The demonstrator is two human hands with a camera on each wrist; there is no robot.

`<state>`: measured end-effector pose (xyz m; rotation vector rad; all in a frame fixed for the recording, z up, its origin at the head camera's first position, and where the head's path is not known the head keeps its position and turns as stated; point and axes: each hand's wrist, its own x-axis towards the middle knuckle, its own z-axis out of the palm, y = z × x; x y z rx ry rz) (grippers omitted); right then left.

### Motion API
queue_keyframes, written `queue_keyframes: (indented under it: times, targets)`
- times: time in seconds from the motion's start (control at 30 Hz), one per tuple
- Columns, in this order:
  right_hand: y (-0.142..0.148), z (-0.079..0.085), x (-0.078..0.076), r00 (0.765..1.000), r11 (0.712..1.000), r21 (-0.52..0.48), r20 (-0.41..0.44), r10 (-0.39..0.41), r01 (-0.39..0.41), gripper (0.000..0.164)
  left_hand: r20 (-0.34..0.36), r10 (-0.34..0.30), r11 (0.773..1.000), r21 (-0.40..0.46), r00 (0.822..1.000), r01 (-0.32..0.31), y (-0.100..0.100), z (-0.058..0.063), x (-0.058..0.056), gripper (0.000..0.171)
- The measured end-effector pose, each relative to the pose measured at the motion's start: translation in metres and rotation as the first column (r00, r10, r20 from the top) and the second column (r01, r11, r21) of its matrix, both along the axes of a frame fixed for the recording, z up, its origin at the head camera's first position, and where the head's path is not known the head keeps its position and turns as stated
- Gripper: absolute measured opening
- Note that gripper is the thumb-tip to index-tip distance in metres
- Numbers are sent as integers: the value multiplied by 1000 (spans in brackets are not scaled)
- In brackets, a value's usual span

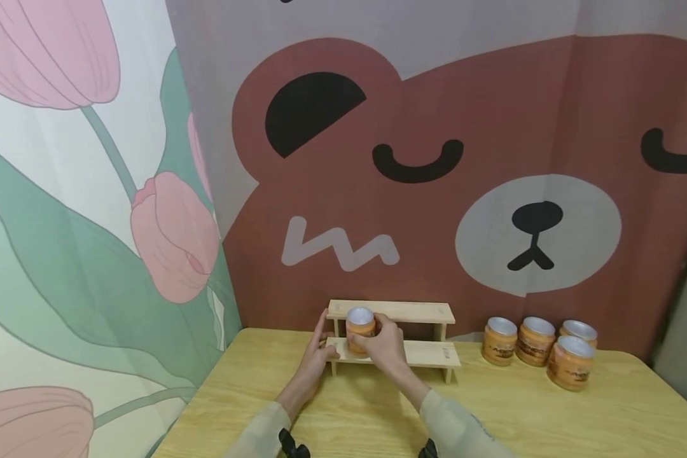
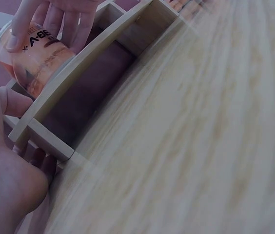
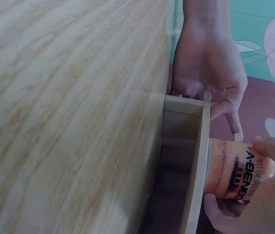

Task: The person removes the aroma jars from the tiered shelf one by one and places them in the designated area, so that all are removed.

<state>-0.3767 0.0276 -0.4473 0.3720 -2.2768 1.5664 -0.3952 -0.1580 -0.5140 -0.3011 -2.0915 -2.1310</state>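
A two-step wooden display stand (image 1: pixel 426 353) is on the table, toward the back. On the left part of its lower step stands an orange jar (image 1: pixel 360 326) with a silvery lid, upright. My right hand (image 1: pixel 388 346) grips this jar between thumb and fingers, from the right side. At the stand's left end, my left hand (image 1: pixel 312 361) holds the lower step. Its thumb lies over the board near the jar's base, while fingers show below the board in the left wrist view. Black lettering on the jar's label (image 3: pixel 245 170) shows in the right wrist view.
Several more orange jars (image 1: pixel 500 343) with silvery lids stand grouped on the light wood table (image 1: pixel 509 420) to the right of the stand. A curtain with a brown bear print (image 1: pixel 435 254) hangs behind the table, and a tulip-print curtain (image 1: pixel 91 254) hangs at the left.
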Motion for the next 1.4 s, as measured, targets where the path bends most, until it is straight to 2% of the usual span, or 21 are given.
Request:
queue_keyframes:
  times: [0.27, 0.53, 0.7, 0.9, 1.07, 1.4]
  targets:
    - [8, 7, 5, 1000, 1000, 1, 24, 14, -14, 63, 7, -7, 1000, -12, 1000, 7, 5, 3, 0, 102]
    - [19, 12, 12, 999, 999, -2, 38, 35, -35, 66, 3, 14, 1000, -27, 1000, -14, 1, 1, -1, 102]
    - [31, 15, 18, 999, 1000, -2, 43, 15, -15, 70, 1, 21, 999, -35, 1000, -21, -1, -1, -1, 98]
    - [49, 22, 29, 998, 1000, -15, 55, -12, 13, 74, -14, 9, 999, -31, 1000, -10, -3, -4, -2, 93]
    - [67, 29, 38, 999, 1000, -12, 32, -29, 29, 74, -30, 11, 1000, -29, 999, -12, -3, -3, -2, 90]
    - [117, 28, 53, 996, 996, 38, 28, -81, 80, 76, -23, 17, 1000, 2, 1000, -17, -3, -5, -3, 88]
